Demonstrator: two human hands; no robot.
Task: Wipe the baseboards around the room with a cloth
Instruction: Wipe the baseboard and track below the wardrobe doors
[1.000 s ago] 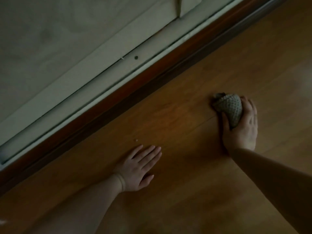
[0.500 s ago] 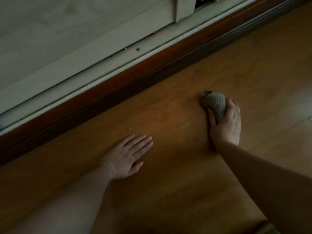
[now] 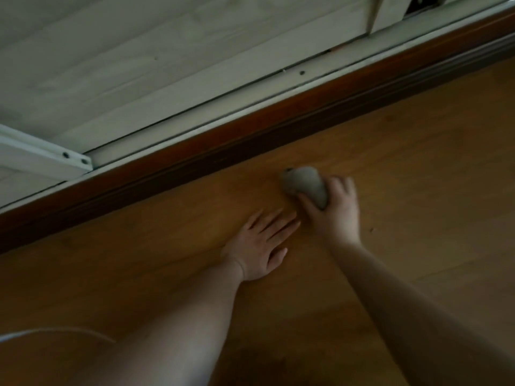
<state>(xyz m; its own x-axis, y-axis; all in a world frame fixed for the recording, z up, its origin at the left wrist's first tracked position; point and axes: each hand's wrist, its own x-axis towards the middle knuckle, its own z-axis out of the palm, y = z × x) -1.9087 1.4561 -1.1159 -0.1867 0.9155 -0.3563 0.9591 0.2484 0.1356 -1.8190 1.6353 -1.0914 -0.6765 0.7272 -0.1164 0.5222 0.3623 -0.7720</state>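
A dark reddish-brown baseboard [image 3: 250, 129] runs diagonally from lower left to upper right between the wooden floor and a pale frame. My right hand [image 3: 333, 213] grips a balled grey knitted cloth [image 3: 305, 185], which sits on the floor a short way in front of the baseboard, apart from it. My left hand [image 3: 263, 246] lies flat on the floor with fingers straight, its fingertips close to my right hand.
The orange-brown wooden floor [image 3: 418, 176] fills the lower right. Above the baseboard lies a pale sliding-door frame and track [image 3: 195, 82] with a white bracket [image 3: 44, 156] at the left. A thin pale cord [image 3: 55, 331] curves at the lower left.
The view has shifted along the wall, bringing the white bracket into sight. My two hands are now closer together, and the cloth sits nearer the baseboard.
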